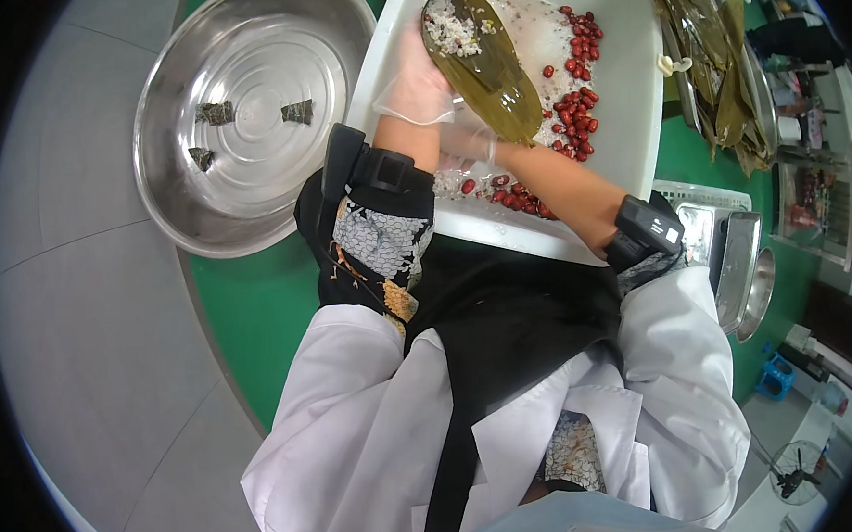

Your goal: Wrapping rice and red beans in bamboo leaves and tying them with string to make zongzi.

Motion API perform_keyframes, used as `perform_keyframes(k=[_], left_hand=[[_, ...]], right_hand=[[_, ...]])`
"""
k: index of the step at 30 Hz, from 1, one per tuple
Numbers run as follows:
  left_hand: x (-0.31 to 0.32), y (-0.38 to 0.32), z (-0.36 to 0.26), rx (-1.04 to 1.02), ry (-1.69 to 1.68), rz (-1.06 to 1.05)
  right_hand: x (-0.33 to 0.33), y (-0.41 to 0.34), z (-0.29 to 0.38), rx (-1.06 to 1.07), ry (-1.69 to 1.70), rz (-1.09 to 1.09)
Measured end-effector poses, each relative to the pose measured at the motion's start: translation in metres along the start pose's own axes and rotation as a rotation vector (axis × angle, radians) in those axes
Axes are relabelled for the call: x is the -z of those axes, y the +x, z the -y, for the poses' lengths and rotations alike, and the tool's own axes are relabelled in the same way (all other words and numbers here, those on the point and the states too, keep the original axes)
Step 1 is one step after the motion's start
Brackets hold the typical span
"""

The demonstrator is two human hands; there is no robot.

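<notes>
My left hand [419, 75], in a clear plastic glove, holds a long green-brown bamboo leaf [506, 77] over a white tub [630, 89]. White rice [450, 30] with a few yellowish bits lies on the leaf's far end. My right hand [466, 144], also gloved, reaches across beneath my left wrist, low over the tub. Its fingers are mostly hidden behind my left forearm, so what it holds does not show. Loose rice covers part of the tub's floor, and red jujubes [573, 117] lie in clusters along the right and near sides.
A wide steel basin [170, 207] at left holds three small dark-green wrapped pieces [216, 113]. More leaves [731, 84] lie in a metal tray at right. Nearer stand a rectangular steel pan [740, 264] and a round bowl [763, 292] on the green table [255, 311].
</notes>
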State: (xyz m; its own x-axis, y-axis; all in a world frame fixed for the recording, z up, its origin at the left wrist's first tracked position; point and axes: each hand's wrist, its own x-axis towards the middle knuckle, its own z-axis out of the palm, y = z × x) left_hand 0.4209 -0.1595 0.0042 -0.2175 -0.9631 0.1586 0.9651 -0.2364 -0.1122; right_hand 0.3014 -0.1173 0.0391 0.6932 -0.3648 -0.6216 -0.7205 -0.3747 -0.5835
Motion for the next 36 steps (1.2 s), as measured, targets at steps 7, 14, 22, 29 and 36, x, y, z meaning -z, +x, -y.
perform_keyframes(k=[7,14,22,29,36], left_hand=[[-0.030,0.012,0.018,-0.220,0.167,-0.179],[-0.020,-0.001,0.004,-0.257,0.154,-0.261],[-0.015,0.003,-0.001,-0.139,0.170,-0.146],[-0.045,0.001,0.019,-0.246,0.307,-0.224],[-0.046,-0.008,0.014,-0.294,0.385,-0.212]], right_hand=[[0.003,0.030,-0.089,0.686,0.035,-0.950],[-0.054,0.072,-0.032,0.151,0.032,-0.491],[-0.084,0.106,-0.033,0.142,0.330,-0.122],[-0.070,0.123,-0.045,-0.353,1.082,0.255],[-0.055,0.087,-0.018,-0.286,1.296,0.221]])
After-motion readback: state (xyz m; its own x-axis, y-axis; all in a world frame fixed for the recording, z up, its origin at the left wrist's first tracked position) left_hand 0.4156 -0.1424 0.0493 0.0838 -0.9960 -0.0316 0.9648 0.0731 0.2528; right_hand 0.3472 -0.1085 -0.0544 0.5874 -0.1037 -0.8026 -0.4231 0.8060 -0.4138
